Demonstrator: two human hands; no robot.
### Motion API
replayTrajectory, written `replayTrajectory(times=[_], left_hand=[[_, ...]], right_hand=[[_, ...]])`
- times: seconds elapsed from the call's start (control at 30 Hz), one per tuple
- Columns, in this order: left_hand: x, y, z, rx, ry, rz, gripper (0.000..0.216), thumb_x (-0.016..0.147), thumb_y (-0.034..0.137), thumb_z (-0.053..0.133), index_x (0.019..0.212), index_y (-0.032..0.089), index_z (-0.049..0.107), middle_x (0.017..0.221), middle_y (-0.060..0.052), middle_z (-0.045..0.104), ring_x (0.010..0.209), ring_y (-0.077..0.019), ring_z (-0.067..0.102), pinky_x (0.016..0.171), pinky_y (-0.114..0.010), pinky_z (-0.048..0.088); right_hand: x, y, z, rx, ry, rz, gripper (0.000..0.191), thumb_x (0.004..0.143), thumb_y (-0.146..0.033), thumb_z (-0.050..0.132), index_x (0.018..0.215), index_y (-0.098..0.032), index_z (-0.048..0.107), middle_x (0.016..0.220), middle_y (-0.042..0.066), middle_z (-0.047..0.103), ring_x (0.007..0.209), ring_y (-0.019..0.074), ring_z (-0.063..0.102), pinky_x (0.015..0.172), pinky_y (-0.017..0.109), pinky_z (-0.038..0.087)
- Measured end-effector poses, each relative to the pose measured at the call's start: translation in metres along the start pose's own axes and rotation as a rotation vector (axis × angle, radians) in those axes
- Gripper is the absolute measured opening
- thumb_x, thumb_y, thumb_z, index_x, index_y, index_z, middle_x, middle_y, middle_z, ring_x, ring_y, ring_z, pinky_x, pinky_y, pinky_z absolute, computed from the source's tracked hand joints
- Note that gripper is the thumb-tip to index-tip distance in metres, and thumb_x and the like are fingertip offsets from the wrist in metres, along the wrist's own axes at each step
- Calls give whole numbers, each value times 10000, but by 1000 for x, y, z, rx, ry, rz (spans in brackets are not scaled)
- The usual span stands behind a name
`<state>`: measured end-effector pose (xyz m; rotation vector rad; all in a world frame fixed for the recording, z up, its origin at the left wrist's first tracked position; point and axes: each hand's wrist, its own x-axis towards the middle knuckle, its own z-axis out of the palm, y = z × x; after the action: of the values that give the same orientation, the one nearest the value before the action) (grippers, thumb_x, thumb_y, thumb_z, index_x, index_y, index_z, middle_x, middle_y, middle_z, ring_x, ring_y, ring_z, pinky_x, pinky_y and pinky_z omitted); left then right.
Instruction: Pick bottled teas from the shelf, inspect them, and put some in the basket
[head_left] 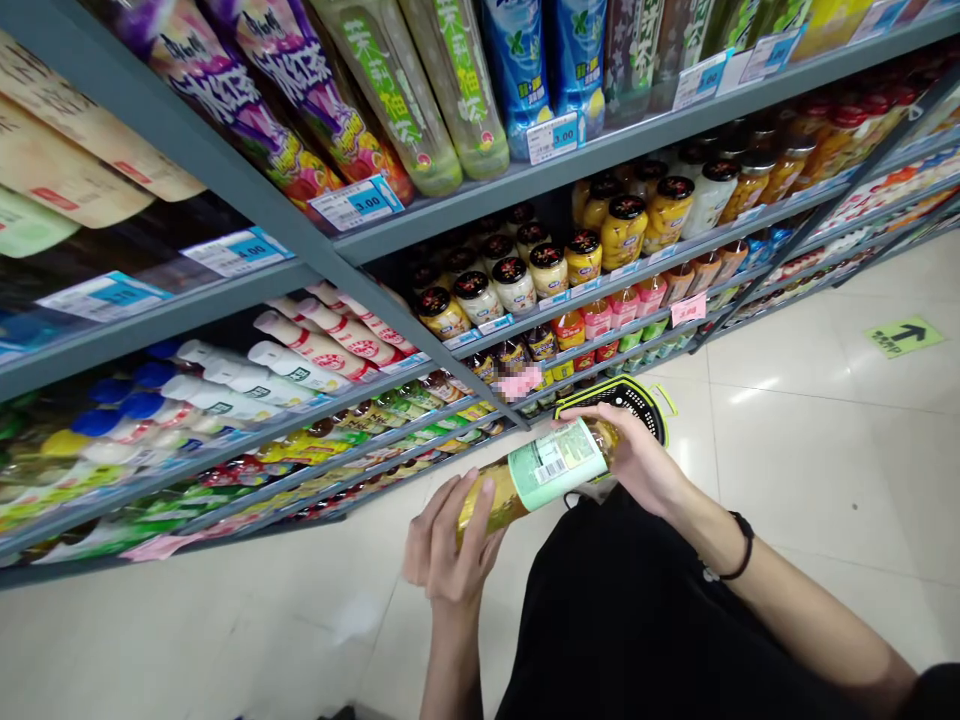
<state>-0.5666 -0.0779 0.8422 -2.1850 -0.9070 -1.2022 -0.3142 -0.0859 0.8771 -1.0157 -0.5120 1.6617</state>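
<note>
A bottled drink (559,466), with yellowish liquid and a pale green label, lies tilted between my two hands in front of my body. My left hand (454,535) has its fingers wrapped round the lower left end. Around the other end, at the upper right, curls my right hand (637,455), with a dark band on that wrist. The printed side of the label, with a barcode, faces up. Behind the bottle and my right hand, a black shopping basket (646,412) with a lime-green rim is partly hidden.
Grey store shelves (360,235) run along the left and ahead, stocked with bottled drinks (409,90) and jars (626,228). Price tags (555,137) line their edges. On the tiled floor (810,450) at right is a green arrow sticker (904,336).
</note>
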Motion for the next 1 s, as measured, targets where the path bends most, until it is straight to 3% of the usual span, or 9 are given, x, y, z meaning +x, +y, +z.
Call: replayTrajectory(times=[0.1, 0.23, 0.37, 0.53, 0.7, 0.87, 1.0], left_hand=[[-4, -4, 1, 44, 89, 12, 280, 932, 264, 793, 1191, 180, 725, 1056, -147, 764, 1012, -295, 726, 832, -382, 594], [-7, -5, 7, 36, 116, -19, 238, 888, 208, 814, 1097, 187, 702, 1052, -131, 735, 1037, -290, 684, 859, -386, 564], [-9, -1, 13, 36, 156, -42, 240, 878, 183, 810, 1061, 190, 655, 1016, -122, 702, 1040, -289, 639, 845, -378, 553], [-14, 3, 17, 36, 208, -77, 282, 881, 203, 803, 1084, 226, 609, 998, -93, 649, 1028, -278, 612, 884, -398, 564], [-19, 10, 25, -58, 125, -169, 385, 877, 223, 769, 1243, 185, 658, 1145, -163, 641, 1113, -327, 642, 887, -449, 596], [-19, 15, 29, -92, 2, -157, 579, 871, 313, 799, 1398, 139, 635, 1144, -204, 701, 1022, -327, 704, 876, -436, 588], [-18, 19, 29, -188, -113, -248, 699, 854, 469, 851, 1409, 106, 631, 1076, -204, 712, 939, -314, 705, 842, -403, 579]], right_hand=[[0, -3, -4, -166, 19, 19, 475, 891, -608, 712, 1075, -180, 808, 1143, 92, 750, 994, 245, 694, 797, 289, 558], [0, -8, -7, -234, -32, 23, 454, 889, -580, 679, 1043, -165, 783, 1053, 103, 735, 816, 245, 677, 640, 321, 555], [1, -6, -7, -278, 27, -47, 340, 830, -460, 653, 985, -181, 773, 1053, 78, 712, 895, 234, 628, 654, 274, 491], [-2, 5, -5, -298, 64, -210, 271, 868, -361, 552, 974, -193, 735, 922, 56, 700, 784, 217, 590, 658, 302, 410], [-8, -10, -2, -717, 92, -402, 295, 1020, -330, 450, 969, -210, 715, 840, 34, 685, 733, 207, 595, 681, 333, 406], [-4, -30, -6, -973, 54, -334, 351, 1055, -375, 426, 868, -194, 663, 828, 31, 686, 746, 200, 616, 721, 336, 425], [1, -31, -12, -1056, 52, -330, 401, 1083, -510, 439, 970, -197, 664, 952, 56, 728, 827, 217, 649, 701, 319, 428]])
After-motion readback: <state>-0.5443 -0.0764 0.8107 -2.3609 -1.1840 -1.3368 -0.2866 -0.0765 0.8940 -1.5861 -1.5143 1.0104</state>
